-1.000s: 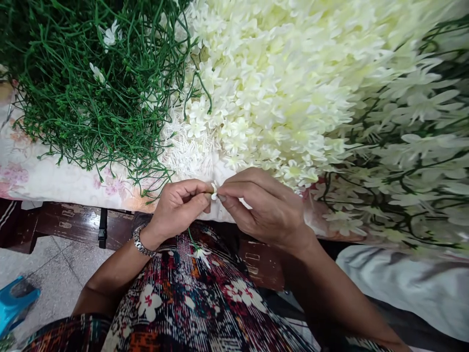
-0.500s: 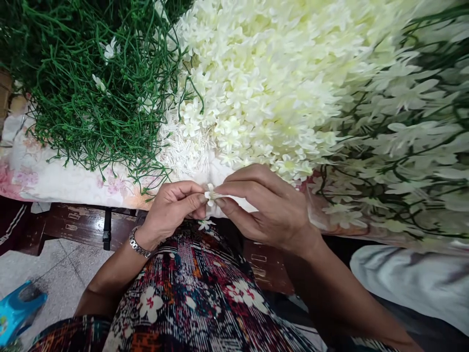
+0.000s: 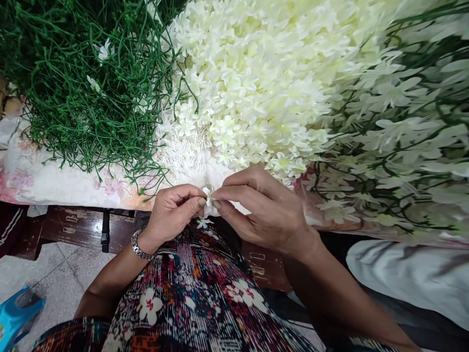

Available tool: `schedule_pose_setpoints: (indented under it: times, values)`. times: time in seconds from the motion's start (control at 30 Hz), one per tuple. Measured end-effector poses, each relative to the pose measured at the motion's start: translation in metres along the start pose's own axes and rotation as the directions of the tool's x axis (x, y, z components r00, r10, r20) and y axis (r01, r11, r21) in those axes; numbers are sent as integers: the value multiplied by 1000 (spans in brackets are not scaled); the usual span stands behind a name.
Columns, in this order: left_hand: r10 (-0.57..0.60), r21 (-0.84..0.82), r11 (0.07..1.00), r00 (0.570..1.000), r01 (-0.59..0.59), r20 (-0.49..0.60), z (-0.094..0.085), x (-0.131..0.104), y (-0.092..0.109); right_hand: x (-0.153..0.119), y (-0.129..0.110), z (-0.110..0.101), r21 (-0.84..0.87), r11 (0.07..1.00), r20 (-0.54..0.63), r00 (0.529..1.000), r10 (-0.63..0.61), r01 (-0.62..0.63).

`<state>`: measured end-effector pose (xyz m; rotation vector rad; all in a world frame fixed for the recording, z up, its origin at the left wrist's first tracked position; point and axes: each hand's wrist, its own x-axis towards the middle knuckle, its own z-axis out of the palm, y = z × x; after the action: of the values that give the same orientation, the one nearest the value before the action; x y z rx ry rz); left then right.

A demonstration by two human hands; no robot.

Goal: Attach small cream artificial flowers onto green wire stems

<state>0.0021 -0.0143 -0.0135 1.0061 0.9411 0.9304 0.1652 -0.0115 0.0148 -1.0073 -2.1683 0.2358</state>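
Over my lap, my left hand pinches a small white artificial flower between thumb and forefinger. My right hand is closed too, its thumb and forefinger together at the flower's centre on a thin pale stamen, mostly hidden by the fingertips. Just beneath, another white flower shows by the patterned clothing. Beyond my hands lie a heap of white stamens and a large pile of cream-white artificial flowers.
Green plastic stems are heaped at the left, with a few white flowers among them. Stems bearing white flowers fill the right side. A floral cloth covers the work surface. A blue plastic object is at lower left.
My right fingertips have drawn closer to the flower, and the pale strands seen between them before are now mostly hidden. The flower has turned slightly. The view has shifted a little.
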Motion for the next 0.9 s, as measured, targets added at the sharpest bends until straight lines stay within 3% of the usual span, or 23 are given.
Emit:
schedule_pose_setpoints:
  times: [0.5, 0.7, 0.9]
  values:
    - [111, 219, 968, 993, -119, 49, -2, -1, 0, 1, 1, -3, 45, 998, 121, 992, 43, -48]
    - [229, 405, 880, 969, -248, 95, -2, -1, 4, 1, 0, 0, 52, 997, 133, 990, 45, -53]
    - [258, 508, 813, 959, -283, 121, -1, -3, 5, -4, 1, 3, 43, 999, 144, 989, 19, -26]
